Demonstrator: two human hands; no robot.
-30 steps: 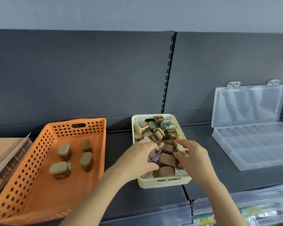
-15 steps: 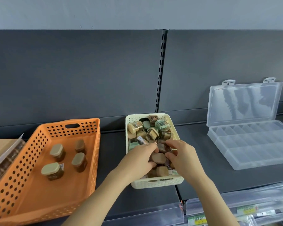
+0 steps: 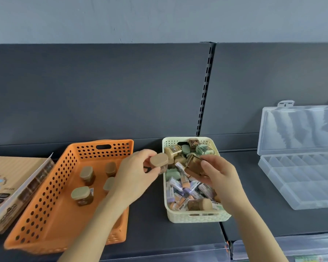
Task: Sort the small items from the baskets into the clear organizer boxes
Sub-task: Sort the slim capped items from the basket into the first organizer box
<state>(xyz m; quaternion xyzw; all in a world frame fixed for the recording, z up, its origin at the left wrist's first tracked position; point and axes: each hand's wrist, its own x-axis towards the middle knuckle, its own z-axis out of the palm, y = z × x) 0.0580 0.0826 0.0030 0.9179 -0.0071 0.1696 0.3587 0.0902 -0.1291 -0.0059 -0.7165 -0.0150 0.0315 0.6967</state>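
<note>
A cream basket point(image 3: 197, 217) in the middle of the dark shelf holds several small brown, tan and green jars on top of small wrapped packets. My left hand point(image 3: 133, 176) is lifted between the two baskets and pinches a small jar with a tan lid point(image 3: 159, 161). My right hand point(image 3: 219, 173) hovers over the cream basket and grips a brown jar point(image 3: 192, 164). To the left, the orange basket point(image 3: 51, 222) holds several tan-lidded jars. The clear organizer box point(image 3: 299, 188) stands open at the right; its compartments look bare.
A cardboard display carton point(image 3: 9, 190) lies at the far left beside the orange basket. The dark back panel rises behind the baskets. Clear plastic price strips point(image 3: 284, 246) run along the shelf's front edge.
Both hands have come up out of the cream basket, each with a jar. My left hand moved left toward the orange basket. The wrapped packets in the cream basket now show.
</note>
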